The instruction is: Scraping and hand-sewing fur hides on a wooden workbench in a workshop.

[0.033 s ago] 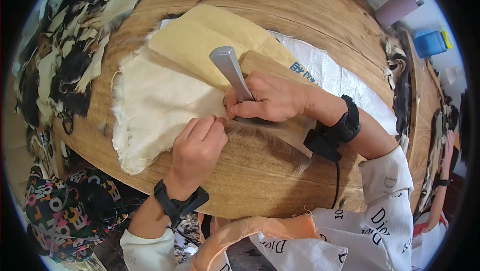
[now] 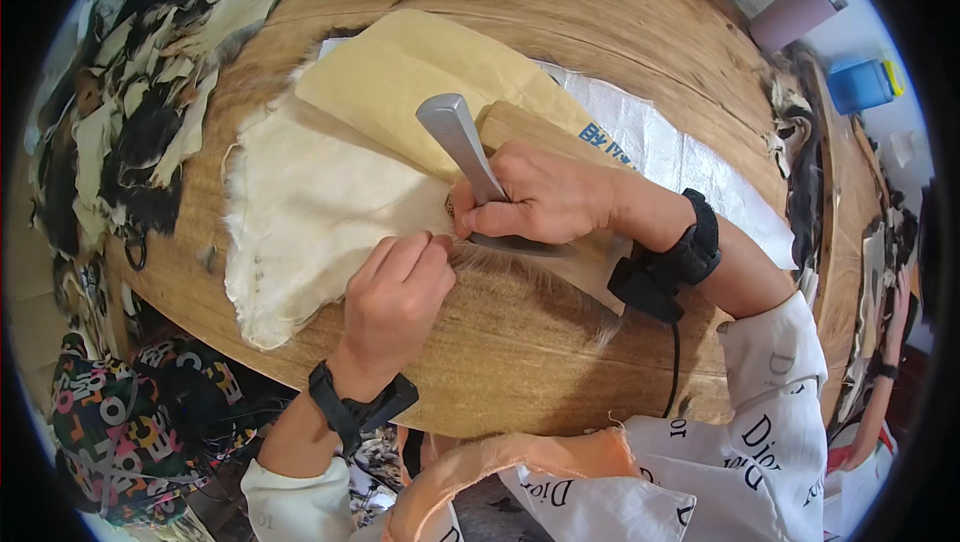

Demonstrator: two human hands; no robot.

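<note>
In the head view, neither hand has visibly shifted since the previous picture, so the work stands where it was. The right hand (image 2: 540,192) grips a grey metal tool (image 2: 458,137), handle leaning toward eleven o'clock; the left hand (image 2: 395,297) seems pinched shut on the pale hide (image 2: 300,212) at nine o'clock. Both fists mask the exact pinch and much of the blade (image 2: 522,245)

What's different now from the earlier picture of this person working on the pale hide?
Almost nothing visibly changed. At the far right, another person's arm may have dipped slightly. Nothing was taken hold of or let go. The right hand still grips the grey tool, the left hand still pinches the pale hide's edge, and the tan paper stayed put.
</note>
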